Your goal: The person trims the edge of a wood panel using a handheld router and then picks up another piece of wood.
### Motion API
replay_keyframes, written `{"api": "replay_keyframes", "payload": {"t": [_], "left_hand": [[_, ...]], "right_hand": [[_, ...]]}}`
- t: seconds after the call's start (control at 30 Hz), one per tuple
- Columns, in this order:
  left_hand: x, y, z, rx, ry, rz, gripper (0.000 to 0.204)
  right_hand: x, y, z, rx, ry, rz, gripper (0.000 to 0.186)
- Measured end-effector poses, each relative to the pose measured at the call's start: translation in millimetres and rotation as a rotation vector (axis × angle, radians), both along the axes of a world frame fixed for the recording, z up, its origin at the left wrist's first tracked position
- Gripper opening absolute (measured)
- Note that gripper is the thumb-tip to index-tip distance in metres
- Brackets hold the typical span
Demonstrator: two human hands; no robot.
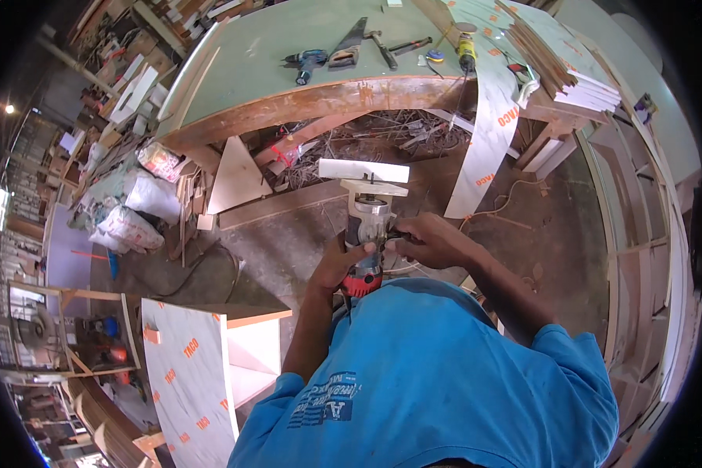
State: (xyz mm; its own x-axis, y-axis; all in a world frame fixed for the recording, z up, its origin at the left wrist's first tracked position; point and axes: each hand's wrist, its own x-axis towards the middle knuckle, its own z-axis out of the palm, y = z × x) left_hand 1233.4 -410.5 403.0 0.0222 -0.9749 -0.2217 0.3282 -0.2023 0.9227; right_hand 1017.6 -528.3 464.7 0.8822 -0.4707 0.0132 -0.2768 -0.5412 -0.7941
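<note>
A trim router (pixel 373 221) with a clear and metal base and a red end cap is held close against my blue shirt, red end toward me. My left hand (pixel 338 263) wraps round its motor body, thumb across the top. My right hand (pixel 430 240) is closed at the router's right side, fingers curled on a dark part there that I cannot make out clearly. At the router's far end sits a pale flat plate (pixel 374 188), with a short white strip of board (pixel 364 170) just beyond it.
Ahead stands a workbench (pixel 265 39) carrying a cordless drill (pixel 306 64), handsaw (pixel 346 53), hammer (pixel 381 50) and yellow angle grinder (pixel 466 51). Offcuts lie beneath it. A marble-patterned cabinet panel (pixel 186 374) stands near left, filled sacks (pixel 129 226) beyond. Tall shelving frames (pixel 639 226) line the right.
</note>
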Motion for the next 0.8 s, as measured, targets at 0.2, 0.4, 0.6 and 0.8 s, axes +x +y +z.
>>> {"api": "replay_keyframes", "payload": {"t": [0.2, 0.4, 0.6, 0.8], "left_hand": [[0.7, -6.0, 5.0, -0.047, 0.037, -0.046, 0.07], [-13.4, -18.9, 17.2, -0.232, 0.086, 0.02, 0.069], [-40.5, -50.7, 48.1, -0.299, 0.2, 0.125, 0.056], [-58.7, -68.6, 76.8, -0.408, 0.04, 0.187, 0.064]], "right_hand": [[-6.8, 19.3, 9.7, -0.151, -0.144, -0.142, 0.031], [-10.0, 26.4, 3.3, -0.222, -0.27, -0.297, 0.04], [-3.8, 33.8, -20.1, 0.682, -0.449, -0.233, 0.094], [-2.3, 35.1, -0.1, 0.552, -0.464, -0.437, 0.097]]}}
